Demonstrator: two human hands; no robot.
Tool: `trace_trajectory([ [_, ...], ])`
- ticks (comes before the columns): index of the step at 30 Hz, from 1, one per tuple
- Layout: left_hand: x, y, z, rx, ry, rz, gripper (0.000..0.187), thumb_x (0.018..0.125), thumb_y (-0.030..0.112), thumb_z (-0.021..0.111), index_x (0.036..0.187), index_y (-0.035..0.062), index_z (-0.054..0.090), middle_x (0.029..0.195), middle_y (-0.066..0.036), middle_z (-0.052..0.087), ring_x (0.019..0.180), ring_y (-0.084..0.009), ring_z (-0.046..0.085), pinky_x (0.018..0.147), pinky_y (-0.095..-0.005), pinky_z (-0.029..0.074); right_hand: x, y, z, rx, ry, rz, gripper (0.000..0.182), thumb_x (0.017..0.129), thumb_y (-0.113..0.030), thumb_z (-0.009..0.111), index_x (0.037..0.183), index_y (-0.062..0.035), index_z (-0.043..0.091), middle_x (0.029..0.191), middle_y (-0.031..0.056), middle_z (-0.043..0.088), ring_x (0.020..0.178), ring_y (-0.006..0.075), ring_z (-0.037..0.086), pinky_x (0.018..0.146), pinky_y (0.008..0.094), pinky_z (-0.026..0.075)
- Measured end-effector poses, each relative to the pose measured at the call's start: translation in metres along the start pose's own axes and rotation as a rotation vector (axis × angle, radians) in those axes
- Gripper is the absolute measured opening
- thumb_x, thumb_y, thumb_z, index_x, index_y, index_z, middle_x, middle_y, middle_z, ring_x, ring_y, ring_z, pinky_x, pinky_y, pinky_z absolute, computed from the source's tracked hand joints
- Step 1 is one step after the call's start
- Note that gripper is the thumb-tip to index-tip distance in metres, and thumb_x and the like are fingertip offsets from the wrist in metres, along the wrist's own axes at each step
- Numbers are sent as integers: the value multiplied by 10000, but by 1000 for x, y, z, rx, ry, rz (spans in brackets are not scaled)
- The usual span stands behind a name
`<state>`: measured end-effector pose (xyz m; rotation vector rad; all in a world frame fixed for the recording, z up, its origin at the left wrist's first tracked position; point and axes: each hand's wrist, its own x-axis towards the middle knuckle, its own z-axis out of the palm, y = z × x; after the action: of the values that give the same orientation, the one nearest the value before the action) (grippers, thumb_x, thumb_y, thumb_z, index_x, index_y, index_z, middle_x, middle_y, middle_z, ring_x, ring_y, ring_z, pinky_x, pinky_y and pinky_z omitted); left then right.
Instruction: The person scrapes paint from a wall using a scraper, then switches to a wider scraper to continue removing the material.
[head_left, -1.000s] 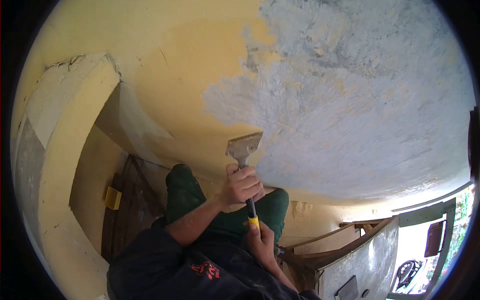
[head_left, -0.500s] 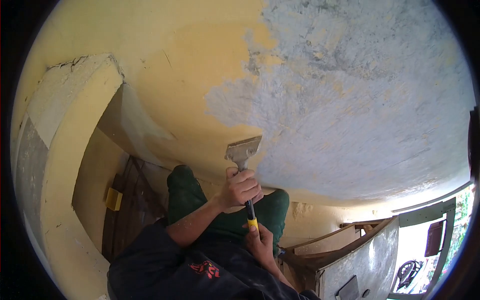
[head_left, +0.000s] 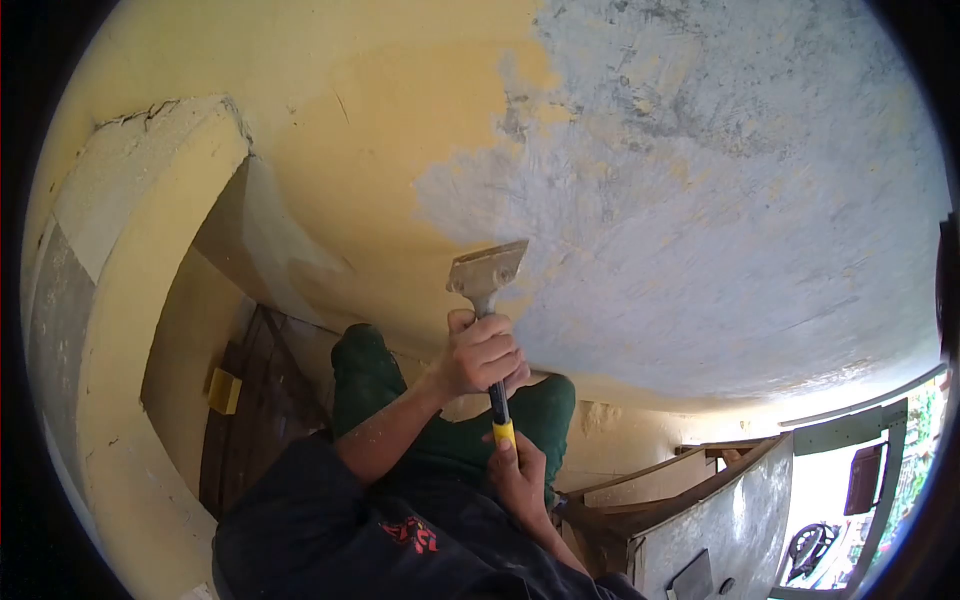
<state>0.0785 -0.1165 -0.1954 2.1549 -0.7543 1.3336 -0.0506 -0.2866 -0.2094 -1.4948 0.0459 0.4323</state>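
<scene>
A wide-bladed scraper with a black and yellow handle points up toward the wall, its blade edge tilted up to the right, at the border of the yellow paint and the bare grey patch. Whether the edge touches the wall cannot be told. My left hand is wrapped round the shaft just below the blade. Lower down, my right hand holds the yellow end of the handle, thumb laid along it.
At the left stands a thick yellow wall edge with a cracked top. A small yellow block lies beyond it. My green-clad knees are near the wall. A worn wooden cabinet stands lower right, beside a bright opening.
The scraper and both hands have moved slightly upward, the blade now further up the wall. Both hands keep their hold, and the view has shifted a little.
</scene>
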Motion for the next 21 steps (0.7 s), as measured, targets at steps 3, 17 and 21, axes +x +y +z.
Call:
trace_trajectory([
  [3, -7, 2, 4, 16, -31, 25, 229, 641, 161, 764, 626, 183, 537, 678, 61, 528, 842, -122, 609, 717, -363, 292, -2, 5, -4, -6, -8, 11, 456, 1035, -424, 542, 1060, 19, 645, 664, -60, 481, 562, 26, 416, 507, 204, 323],
  [17, 1, -4, 5, 1, 19, 31, 247, 622, 182, 769, 615, 181, 523, 680, 62, 506, 850, -117, 604, 715, -351, 287, 2, -5, -2, 51, -15, 47, 437, 1047, -402, 529, 1089, 18, 642, 654, -68, 467, 559, 14, 402, 511, 197, 315],
  [21, -11, 2, 11, -10, -16, 2, 232, 612, 119, 753, 594, 165, 526, 635, 49, 461, 802, -158, 589, 723, -379, 273, 0, 7, -10, 21, -22, 73, 435, 1047, -402, 529, 1091, 14, 648, 658, -68, 468, 558, 16, 403, 516, 197, 320],
])
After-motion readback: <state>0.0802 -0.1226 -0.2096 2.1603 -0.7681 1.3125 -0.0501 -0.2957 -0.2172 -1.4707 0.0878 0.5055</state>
